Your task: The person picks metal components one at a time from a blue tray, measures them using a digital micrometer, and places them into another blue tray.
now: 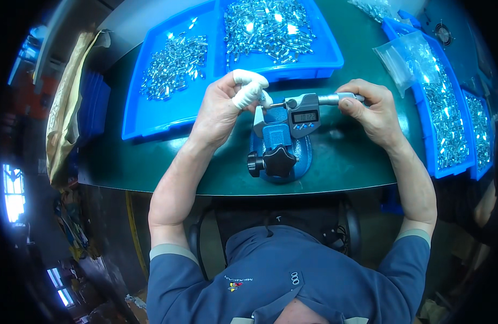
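A digital micrometer [309,108] is clamped in a blue stand [301,159] with black knobs, near the front edge of the table. My left hand [216,108], with white finger covers on some fingers, pinches a small shiny metal part [264,99] at the micrometer's measuring gap. The fingers partly hide that part, so I cannot tell whether both jaws touch it. On the other side, my right hand [376,110] grips the micrometer's thimble [335,99] between thumb and fingers. The small display faces me and is lit with digits.
Behind the micrometer lies a divided blue tray [215,40] with many small metal parts in both compartments. More blue trays [430,127] of parts stand at the right, with clear plastic bags [397,62] over one. A brown paper sack [65,116] borders the green table [346,167] at left.
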A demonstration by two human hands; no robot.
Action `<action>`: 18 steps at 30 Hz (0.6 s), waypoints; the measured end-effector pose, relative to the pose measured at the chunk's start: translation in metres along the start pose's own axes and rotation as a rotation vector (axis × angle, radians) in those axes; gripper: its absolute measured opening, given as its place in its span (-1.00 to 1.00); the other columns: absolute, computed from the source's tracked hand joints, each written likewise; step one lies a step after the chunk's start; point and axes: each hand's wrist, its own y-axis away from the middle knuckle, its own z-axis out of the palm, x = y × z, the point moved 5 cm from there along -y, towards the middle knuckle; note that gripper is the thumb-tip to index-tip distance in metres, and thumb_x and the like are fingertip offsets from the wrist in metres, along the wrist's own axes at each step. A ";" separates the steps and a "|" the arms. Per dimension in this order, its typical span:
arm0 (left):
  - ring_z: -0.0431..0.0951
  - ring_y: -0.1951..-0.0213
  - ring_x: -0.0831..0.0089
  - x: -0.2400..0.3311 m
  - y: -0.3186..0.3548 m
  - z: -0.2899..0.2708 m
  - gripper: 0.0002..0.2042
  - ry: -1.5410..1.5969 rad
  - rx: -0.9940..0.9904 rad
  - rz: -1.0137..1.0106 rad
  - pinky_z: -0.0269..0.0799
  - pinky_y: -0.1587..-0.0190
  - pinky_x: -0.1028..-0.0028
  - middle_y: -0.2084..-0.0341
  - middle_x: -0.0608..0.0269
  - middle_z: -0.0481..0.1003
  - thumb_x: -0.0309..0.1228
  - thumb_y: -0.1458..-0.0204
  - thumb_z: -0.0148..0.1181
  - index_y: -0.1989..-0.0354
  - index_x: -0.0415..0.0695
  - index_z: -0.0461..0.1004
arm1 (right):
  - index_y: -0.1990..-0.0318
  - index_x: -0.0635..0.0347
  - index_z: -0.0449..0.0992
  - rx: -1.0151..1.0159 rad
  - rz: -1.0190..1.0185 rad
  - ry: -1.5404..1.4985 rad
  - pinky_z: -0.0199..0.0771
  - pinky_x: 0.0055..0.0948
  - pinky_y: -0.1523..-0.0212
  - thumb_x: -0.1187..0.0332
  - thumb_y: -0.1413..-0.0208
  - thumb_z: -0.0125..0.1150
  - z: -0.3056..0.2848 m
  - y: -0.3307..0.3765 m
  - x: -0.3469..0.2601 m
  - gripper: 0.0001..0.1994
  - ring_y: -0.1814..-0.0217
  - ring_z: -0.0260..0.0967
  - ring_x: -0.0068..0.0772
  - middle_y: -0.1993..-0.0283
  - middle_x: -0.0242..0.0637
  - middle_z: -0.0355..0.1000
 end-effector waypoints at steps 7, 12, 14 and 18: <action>0.56 0.39 0.51 0.005 -0.001 0.001 -0.72 -0.114 -0.002 0.050 0.49 0.32 0.51 0.42 0.22 0.58 -0.25 -0.10 0.28 0.14 -0.20 0.58 | 0.22 0.32 0.57 0.010 -0.038 0.016 0.27 -0.61 0.39 0.22 -0.16 0.30 0.000 -0.001 -0.003 -0.72 0.39 0.34 -0.63 0.43 -0.39 0.45; 0.56 0.40 0.53 0.009 0.001 0.004 -0.71 -0.160 0.023 0.098 0.48 0.35 0.55 0.43 0.23 0.59 -0.25 -0.09 0.29 0.14 -0.21 0.58 | 0.22 0.32 0.58 0.001 -0.016 -0.009 0.29 -0.61 0.39 0.21 -0.16 0.29 0.000 -0.001 -0.001 -0.71 0.39 0.35 -0.62 0.43 -0.39 0.45; 0.57 0.41 0.54 0.011 0.003 0.005 -0.71 -0.192 0.039 0.104 0.48 0.36 0.56 0.42 0.23 0.60 -0.25 -0.09 0.29 0.14 -0.21 0.58 | 0.22 0.32 0.58 0.006 -0.028 -0.008 0.29 -0.61 0.39 0.20 -0.16 0.29 0.000 -0.001 -0.002 -0.71 0.40 0.35 -0.62 0.43 -0.38 0.45; 0.58 0.40 0.56 0.012 0.003 0.005 -0.72 -0.218 0.028 0.085 0.48 0.37 0.58 0.42 0.24 0.61 -0.25 -0.09 0.30 0.14 -0.20 0.58 | 0.22 0.32 0.58 -0.007 -0.014 -0.014 0.30 -0.60 0.38 0.19 -0.17 0.29 0.001 -0.001 -0.001 -0.70 0.39 0.35 -0.62 0.43 -0.38 0.46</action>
